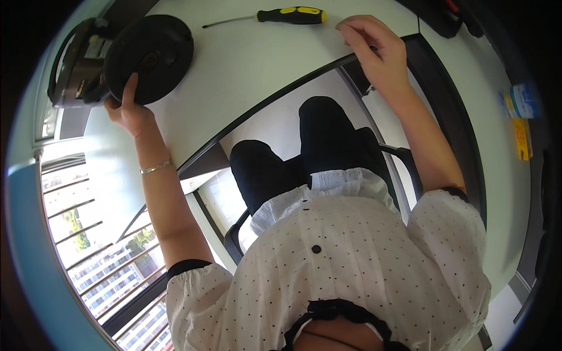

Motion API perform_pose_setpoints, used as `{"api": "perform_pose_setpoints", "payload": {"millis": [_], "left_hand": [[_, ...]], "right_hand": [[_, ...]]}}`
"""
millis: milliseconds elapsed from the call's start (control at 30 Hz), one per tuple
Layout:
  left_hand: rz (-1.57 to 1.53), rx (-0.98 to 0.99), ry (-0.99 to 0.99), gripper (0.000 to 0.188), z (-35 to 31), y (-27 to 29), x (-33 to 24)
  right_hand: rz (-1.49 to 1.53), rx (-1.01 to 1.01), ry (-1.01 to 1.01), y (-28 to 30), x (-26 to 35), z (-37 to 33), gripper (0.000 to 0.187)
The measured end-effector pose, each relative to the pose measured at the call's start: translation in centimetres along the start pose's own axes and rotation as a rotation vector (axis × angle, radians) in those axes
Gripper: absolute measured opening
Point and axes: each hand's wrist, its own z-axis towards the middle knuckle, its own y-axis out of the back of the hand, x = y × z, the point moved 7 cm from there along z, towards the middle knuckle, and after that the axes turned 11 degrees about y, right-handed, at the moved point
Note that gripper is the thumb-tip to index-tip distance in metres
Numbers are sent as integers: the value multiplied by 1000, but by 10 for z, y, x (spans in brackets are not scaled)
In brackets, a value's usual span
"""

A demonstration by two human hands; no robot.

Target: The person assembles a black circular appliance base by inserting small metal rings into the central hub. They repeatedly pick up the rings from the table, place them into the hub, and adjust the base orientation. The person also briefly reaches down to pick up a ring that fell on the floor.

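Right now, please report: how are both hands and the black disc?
Left hand gripping black disc. Right hand loosely curled, nothing visible inside. Screwdriver between hands, nearer right.

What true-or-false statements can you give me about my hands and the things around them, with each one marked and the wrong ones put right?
1. The left hand has its thumb against the black disc. True.
2. Both hands are on the black disc. False: only the left hand touches it.
3. The right hand is apart from the screwdriver. True.
4. The screwdriver's tip points toward the right hand. False: its handle end is nearer the right hand, and the tip points left.
5. The screwdriver's handle is all red. False: it is black and yellow.
6. A silvery bracelet is on the left arm. True.
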Motion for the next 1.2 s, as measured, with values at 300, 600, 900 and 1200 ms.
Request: {"api": "perform_pose_setpoints", "payload": {"millis": [300,600,900,1200], "left_hand": [[-25,64,-28,75,2,-4,2],[-39,41,51,88,8,-2,6],[23,43,192,94,-4,3,4],[-74,10,306,73,-17,22,14]], "right_hand": [[-96,31,73,-15,19,4,8],[-134,68,81,-19,30,11,6],[-163,112,67,-20,34,12,7],[-160,130,80,-24,38,11,8]]}}
